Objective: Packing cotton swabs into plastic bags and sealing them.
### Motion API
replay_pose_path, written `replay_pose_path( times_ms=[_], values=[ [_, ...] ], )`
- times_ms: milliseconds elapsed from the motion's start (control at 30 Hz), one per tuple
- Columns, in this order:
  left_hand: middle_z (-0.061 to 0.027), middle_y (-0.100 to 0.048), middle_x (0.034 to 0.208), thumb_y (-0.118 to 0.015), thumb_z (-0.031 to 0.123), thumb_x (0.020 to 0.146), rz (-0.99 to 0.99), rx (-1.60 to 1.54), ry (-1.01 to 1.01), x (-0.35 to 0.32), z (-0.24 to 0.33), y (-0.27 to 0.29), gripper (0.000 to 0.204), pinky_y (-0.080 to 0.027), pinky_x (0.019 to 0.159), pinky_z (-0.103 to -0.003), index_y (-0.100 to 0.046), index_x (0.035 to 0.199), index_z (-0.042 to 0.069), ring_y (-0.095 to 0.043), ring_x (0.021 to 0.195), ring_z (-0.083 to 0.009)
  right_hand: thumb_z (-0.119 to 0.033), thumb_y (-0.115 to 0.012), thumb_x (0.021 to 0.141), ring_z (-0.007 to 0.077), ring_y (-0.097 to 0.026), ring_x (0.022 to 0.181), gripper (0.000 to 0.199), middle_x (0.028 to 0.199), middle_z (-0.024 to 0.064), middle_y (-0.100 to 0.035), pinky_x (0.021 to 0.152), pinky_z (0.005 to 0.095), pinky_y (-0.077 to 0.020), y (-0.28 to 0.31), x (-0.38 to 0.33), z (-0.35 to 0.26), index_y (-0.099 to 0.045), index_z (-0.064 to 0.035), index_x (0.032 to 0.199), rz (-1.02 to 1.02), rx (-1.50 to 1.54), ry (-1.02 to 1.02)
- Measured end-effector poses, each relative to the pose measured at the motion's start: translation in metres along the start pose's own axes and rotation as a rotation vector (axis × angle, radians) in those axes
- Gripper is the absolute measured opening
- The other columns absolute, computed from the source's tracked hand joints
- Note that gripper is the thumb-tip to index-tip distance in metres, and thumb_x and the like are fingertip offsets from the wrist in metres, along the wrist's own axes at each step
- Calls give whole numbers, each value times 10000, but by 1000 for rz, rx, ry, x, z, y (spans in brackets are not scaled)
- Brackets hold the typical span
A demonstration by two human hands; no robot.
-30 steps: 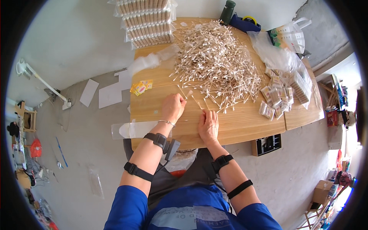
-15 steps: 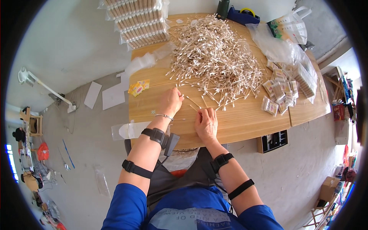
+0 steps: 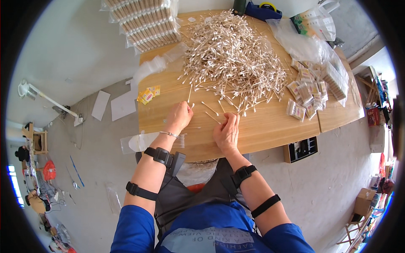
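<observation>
One pinch of cotton swabs (image 3: 189, 93) in left hand (image 3: 179, 116), centre frame; loose curl of right hand (image 3: 227, 130), grip unclear; apparently gathering, next needing precise fingertip pickup

Up the left sweeps a pale grey wall (image 3: 67, 46), running down to a smooth grey concrete floor (image 3: 95, 162)! Dead centre, a broad light-brown wood-grain table (image 3: 270, 126); far left, a pale wooden frame (image 3: 30, 135); bright bluish-white light (image 3: 14, 183) glares at both side rims!
</observation>
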State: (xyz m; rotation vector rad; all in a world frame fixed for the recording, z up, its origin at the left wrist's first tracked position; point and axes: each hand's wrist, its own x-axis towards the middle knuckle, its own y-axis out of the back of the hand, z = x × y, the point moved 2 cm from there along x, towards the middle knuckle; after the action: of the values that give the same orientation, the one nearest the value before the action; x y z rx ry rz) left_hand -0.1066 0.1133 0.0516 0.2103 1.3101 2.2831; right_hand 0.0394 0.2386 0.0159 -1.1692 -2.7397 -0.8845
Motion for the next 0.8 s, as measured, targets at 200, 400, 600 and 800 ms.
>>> replay_pose_path(
  times_ms=[200,400,600,800],
  values=[
    [-201,-634,840,-630,100,845,118,4,-103,-6,-11,-9,123,-502,707,-418,-581,912,10,-622,787,-365,86,-487,765,321,-491,796,320,953,187,-449,712,415,-442,-2,1,0,-452,15,1075,93,8,53],
    [-187,-627,853,-623,88,862,277,-126,-265,5,3,-6,123,-498,720,-418,-564,933,7,-613,805,-357,83,-459,813,383,-498,938,289,1037,225,-455,814,437,-442,1,2,5,-445,13,1093,161,34,104],
    [-191,-630,860,-675,81,837,156,-10,-143,27,-8,-12,137,-491,736,-449,-569,876,3,-605,829,-382,103,-431,761,257,-462,853,316,985,140,-434,725,327,-433,1,1,7,-454,2,1060,270,178,4],
    [-152,-611,875,-664,54,841,33,-52,-334,0,-15,2,91,-500,755,-427,-589,870,11,-606,891,-348,103,-411,751,248,-453,897,339,1019,133,-421,720,316,-430,1,1,17,-451,-3,1070,326,164,-6]
  ],
)
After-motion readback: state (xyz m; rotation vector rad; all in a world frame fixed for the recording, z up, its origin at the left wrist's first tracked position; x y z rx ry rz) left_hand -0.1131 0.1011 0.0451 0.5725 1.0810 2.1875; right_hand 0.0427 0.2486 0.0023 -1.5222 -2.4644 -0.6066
